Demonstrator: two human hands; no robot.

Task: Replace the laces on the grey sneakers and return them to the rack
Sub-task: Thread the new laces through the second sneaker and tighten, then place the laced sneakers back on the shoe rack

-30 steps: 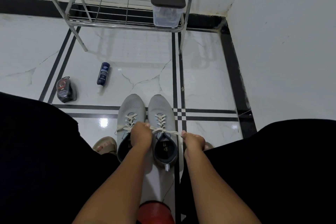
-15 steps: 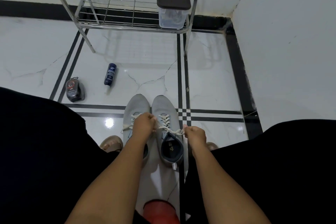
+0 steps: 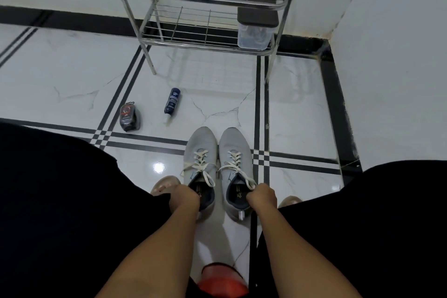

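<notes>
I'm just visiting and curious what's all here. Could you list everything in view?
grey mesh sneakers: two, white-laced, side by side on the floor.
chrome wire rack: one, against the wall.
clear plastic box with brown lid: one, lower rack shelf, right end.
dark blue bottle: one, lying on the tiles.
black shoe-polish sponge case: one, left of the bottle.
red round object: one, bottom edge, partly hidden.
beige footwear: two, beside the sneakers.
left hand: grips the left sneaker's collar.
right hand: grips the right sneaker's collar.
</notes>
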